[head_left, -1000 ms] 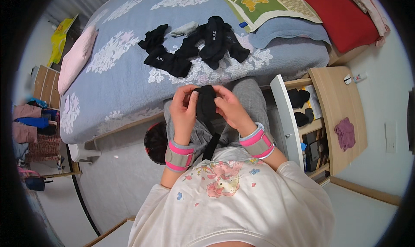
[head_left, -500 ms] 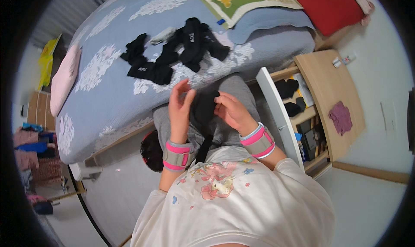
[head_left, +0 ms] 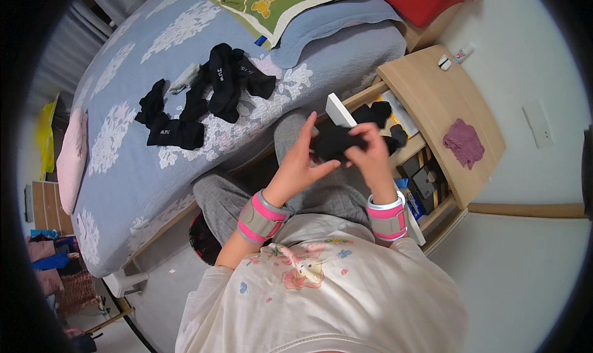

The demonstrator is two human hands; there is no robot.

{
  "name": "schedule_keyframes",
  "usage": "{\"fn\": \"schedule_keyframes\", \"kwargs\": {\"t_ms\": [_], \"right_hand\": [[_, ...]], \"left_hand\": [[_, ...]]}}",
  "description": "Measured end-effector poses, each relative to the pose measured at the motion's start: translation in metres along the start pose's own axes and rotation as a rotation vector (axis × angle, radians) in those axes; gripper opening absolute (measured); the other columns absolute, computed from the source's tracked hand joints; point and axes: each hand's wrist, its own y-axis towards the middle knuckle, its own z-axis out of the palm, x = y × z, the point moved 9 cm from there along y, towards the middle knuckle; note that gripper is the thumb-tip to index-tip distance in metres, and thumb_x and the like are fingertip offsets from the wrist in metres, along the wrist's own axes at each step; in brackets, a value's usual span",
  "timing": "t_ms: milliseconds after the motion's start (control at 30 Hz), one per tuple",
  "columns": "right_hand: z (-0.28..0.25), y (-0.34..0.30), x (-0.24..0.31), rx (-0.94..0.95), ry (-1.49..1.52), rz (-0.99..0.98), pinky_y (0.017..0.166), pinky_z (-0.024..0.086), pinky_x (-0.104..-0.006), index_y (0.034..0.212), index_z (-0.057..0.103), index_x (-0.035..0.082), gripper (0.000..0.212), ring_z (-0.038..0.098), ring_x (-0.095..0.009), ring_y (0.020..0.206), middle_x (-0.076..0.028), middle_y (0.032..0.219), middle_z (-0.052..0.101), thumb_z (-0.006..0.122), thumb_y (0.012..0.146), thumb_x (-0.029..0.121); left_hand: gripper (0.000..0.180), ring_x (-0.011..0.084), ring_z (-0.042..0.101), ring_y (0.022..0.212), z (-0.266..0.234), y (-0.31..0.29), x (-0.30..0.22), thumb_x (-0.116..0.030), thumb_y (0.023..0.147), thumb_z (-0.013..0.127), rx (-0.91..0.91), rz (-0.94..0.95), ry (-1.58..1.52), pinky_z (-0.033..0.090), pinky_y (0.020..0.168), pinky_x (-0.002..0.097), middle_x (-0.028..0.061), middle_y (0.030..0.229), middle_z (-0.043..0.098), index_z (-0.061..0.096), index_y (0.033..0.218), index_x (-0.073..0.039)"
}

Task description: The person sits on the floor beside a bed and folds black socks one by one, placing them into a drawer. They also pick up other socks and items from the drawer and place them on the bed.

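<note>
A dark bundle that looks like a folded black sock (head_left: 332,144) is in my right hand (head_left: 372,152), its fingers closed on the bundle's right side. My left hand (head_left: 301,163) is at the other side, fingers stretched and thumb apart; whether it touches the sock I cannot tell. Both hands are over my lap, by the open drawer (head_left: 339,111) with its white front. Inside that drawer lie black socks (head_left: 372,113). Several loose black socks (head_left: 223,84) are spread on the bed to the left, with a light grey sock (head_left: 185,79) among them.
The bed (head_left: 123,186) has a blue-grey patterned cover. A wooden nightstand (head_left: 426,87) carries a crumpled purple cloth (head_left: 464,143) and a small white item (head_left: 444,63). Dark boxes (head_left: 426,189) fill the drawer's near part. A pink pillow (head_left: 73,161) sits at the bed's left edge.
Both hands have moved right with the black sock, from over my lap toward the drawer. The view has turned right, so the bed's socks appear farther left.
</note>
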Motion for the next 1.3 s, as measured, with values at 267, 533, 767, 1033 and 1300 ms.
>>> {"fn": "schedule_keyframes", "kwargs": {"t_ms": [267,533,767,1033,1300], "right_hand": [[-0.106,0.009,0.01,-0.604,-0.997,-0.295,0.071,0.045,-0.0359,0.097,0.061,0.007,0.029,0.053,-0.028,0.075,-0.015,0.095,0.051,0.068,0.07,0.0],[-0.029,0.043,0.009,-0.272,-1.206,-0.35,0.07,0.046,-0.0414,0.083,0.066,0.0,0.016,0.058,-0.035,0.075,-0.018,0.079,0.061,0.059,0.081,0.015],[0.15,0.08,0.049,0.227,-0.737,-0.695,0.074,0.047,-0.0365,0.092,0.065,0.002,0.014,0.06,-0.031,0.083,-0.013,0.088,0.064,0.061,0.081,0.009],[0.29,0.118,0.01,0.183,-0.906,-0.869,0.084,0.045,-0.0385,0.095,0.065,0.004,0.029,0.051,-0.031,0.096,-0.008,0.103,0.057,0.069,0.071,0.019],[0.25,0.19,-0.067,0.228,-0.374,-0.255,0.082,0.046,-0.0265,0.096,0.066,-0.003,0.026,0.064,-0.021,0.089,-0.012,0.096,0.068,0.063,0.084,0.02]], "left_hand": [[0.047,0.0199,0.056,0.099,-0.033,-0.017,0.019,-0.016,0.082,0.067,-0.125,0.188,0.124,0.049,0.081,0.0296,0.0115,0.117,0.056,0.051,0.126,-0.008],[0.023,0.0246,0.056,0.097,-0.085,-0.046,0.041,-0.014,0.082,0.064,-0.348,0.095,0.058,0.046,0.077,0.0321,0.0091,0.102,0.063,0.064,0.102,-0.005],[0.021,0.0189,0.057,0.085,-0.105,-0.072,0.063,-0.013,0.083,0.064,-0.453,0.04,-0.021,0.046,0.066,0.0274,0.0083,0.098,0.063,0.064,0.102,-0.005],[0.019,0.0175,0.06,0.085,-0.131,-0.095,0.097,-0.011,0.086,0.061,-0.51,-0.124,-0.142,0.047,0.072,0.0271,0.0089,0.096,0.064,0.064,0.103,-0.004],[0.02,0.0117,0.058,0.096,-0.142,-0.097,0.127,-0.01,0.092,0.055,-0.502,-0.197,-0.401,0.045,0.084,0.0243,0.0054,0.101,0.065,0.061,0.107,0.001]]}}
